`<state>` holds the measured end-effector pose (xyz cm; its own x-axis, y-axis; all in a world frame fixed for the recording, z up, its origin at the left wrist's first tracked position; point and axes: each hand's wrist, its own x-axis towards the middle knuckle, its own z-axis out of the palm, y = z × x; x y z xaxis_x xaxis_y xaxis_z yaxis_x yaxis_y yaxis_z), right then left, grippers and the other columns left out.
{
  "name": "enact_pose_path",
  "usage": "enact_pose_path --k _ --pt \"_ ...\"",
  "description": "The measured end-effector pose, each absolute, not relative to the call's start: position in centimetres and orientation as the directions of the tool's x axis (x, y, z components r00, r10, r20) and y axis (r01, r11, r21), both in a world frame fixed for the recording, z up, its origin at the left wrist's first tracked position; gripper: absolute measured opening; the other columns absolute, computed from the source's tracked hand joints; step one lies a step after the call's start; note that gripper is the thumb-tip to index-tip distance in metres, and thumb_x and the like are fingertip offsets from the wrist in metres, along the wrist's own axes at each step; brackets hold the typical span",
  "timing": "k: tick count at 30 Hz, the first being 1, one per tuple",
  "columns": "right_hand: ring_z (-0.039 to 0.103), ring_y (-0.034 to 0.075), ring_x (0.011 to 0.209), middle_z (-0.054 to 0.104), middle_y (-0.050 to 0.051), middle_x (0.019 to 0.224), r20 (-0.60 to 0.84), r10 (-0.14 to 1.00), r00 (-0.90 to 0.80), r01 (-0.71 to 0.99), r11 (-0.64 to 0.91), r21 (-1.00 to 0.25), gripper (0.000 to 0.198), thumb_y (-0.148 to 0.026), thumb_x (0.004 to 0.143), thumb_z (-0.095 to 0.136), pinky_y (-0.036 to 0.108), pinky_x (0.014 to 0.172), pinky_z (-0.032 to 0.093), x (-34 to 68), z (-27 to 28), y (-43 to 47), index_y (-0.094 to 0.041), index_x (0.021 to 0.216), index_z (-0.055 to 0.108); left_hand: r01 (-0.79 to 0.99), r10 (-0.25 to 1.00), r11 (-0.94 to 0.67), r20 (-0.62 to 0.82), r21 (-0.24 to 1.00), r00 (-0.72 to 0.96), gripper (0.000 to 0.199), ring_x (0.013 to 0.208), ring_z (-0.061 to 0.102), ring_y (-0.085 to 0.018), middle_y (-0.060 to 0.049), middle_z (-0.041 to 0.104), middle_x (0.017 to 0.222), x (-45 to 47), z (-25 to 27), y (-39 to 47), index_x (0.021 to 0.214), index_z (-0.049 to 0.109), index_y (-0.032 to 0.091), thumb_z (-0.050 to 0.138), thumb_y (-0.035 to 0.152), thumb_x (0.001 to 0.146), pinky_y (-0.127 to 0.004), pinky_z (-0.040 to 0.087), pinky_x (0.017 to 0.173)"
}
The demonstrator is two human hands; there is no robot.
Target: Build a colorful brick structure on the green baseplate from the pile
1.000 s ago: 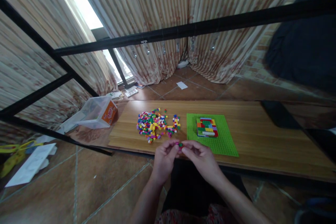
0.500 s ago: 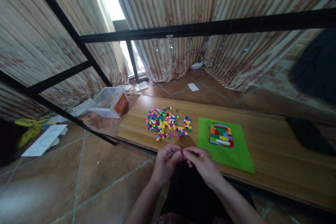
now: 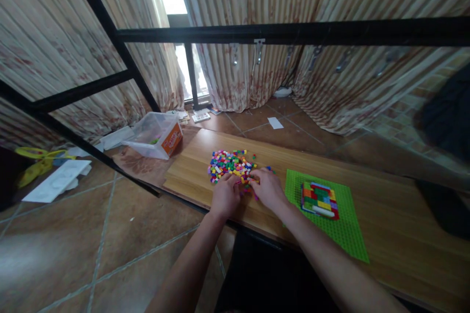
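A heap of small coloured toy bricks [image 3: 225, 160] lies on the wooden table, with both hands at its near edge. My left hand [image 3: 225, 196] is closed, a pink toy brick [image 3: 238, 182] showing at its fingertips. My right hand [image 3: 269, 188] reaches in from the right, its fingers bent together over the near right bricks; what lies between them is too small to make out. To the right is a green baseplate [image 3: 348, 227]. On it sits a low, multicoloured brick block [image 3: 318, 198] with a white piece along its near side.
A clear plastic box [image 3: 147, 139] with an orange label stands beyond the table's left end. Black metal bars [image 3: 220, 34] cross above the table's far side. A dark flat object [image 3: 440, 205] lies at the table's right. Curtains hang behind.
Both hands have moved forward from the table's near edge to the brick heap. They are now farther apart; before, they met around a pink brick. The view has shifted slightly.
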<state>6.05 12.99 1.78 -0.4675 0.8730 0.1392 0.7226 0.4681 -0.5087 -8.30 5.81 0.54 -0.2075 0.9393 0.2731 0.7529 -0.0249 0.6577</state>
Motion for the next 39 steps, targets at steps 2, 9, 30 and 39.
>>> enact_pose_path --k 2,9,30,39 --pt "0.06 0.021 0.091 0.067 0.007 0.098 0.154 0.869 -0.47 0.721 0.479 -0.5 0.022 -0.019 0.084 0.057 0.03 0.081 0.042 5.6 1.9 13.7 -0.021 0.102 0.071 0.734 0.923 -0.024 0.298 0.679 -0.245 0.028 0.089 0.062 -0.019 -0.007 0.065 0.095 -8.5 0.3 5.8 0.09 0.068 0.021 0.045 0.008 0.081 -0.032 0.05 0.083" --pt "0.058 0.021 0.096 0.063 0.008 0.105 0.102 0.787 -0.609 0.68 0.584 -0.444 0.025 -0.024 0.091 0.052 0.029 0.083 0.04 2.4 2.4 15.9 -0.022 0.109 0.069 0.681 0.815 0.012 0.388 0.732 -0.431 0.024 0.102 0.06 -0.021 -0.01 0.064 0.106 -9.2 -0.6 4.3 0.1 0.066 0.018 0.05 0.014 0.084 -0.035 0.049 0.092" --pt "0.06 0.02 0.098 0.066 0.008 0.106 -0.028 0.787 -0.616 0.751 0.576 -0.322 0.026 -0.019 0.087 0.053 0.027 0.083 0.04 2.3 2.8 18.1 -0.022 0.104 0.072 0.764 0.801 0.036 0.439 0.644 -0.408 0.02 0.101 0.06 -0.019 -0.008 0.064 0.106 -8.9 -2.5 3.7 0.104 0.064 0.018 0.05 0.018 0.089 -0.033 0.051 0.09" --pt "0.06 0.019 0.093 0.067 0.006 0.098 -0.079 0.802 -0.593 0.784 0.551 -0.285 0.022 -0.014 0.081 0.057 0.027 0.079 0.039 5.1 3.5 17.5 -0.023 0.091 0.074 0.692 0.801 0.035 0.394 0.721 -0.451 0.009 0.091 0.061 -0.018 -0.007 0.063 0.097 -9.2 -2.3 3.6 0.088 0.06 0.019 0.051 0.019 0.088 -0.031 0.05 0.083"
